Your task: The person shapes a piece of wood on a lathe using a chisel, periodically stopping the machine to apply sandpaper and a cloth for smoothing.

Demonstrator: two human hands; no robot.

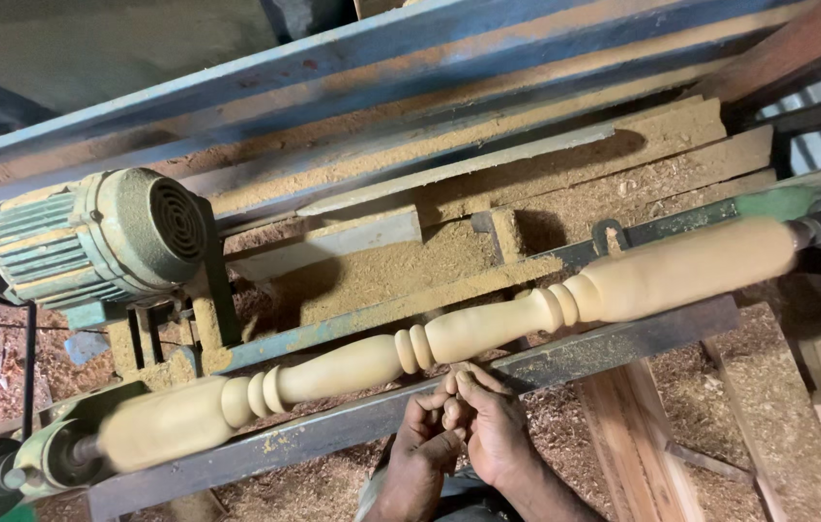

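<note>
Fingers (456,385) beneath spindle (449,333); long axis lower-left to upper-right

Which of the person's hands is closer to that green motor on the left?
Left. The left hand sits on the side toward the green motor, below the turned wooden spindle. The right hand presses against it, a little farther from the motor.

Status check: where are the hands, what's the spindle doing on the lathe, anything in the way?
Left hand and right hand pressed together at the tool rest, under the turned wooden spindle. Spindle mounted between lathe centres, blurred. Sawdust everywhere; nothing blocking.
</note>
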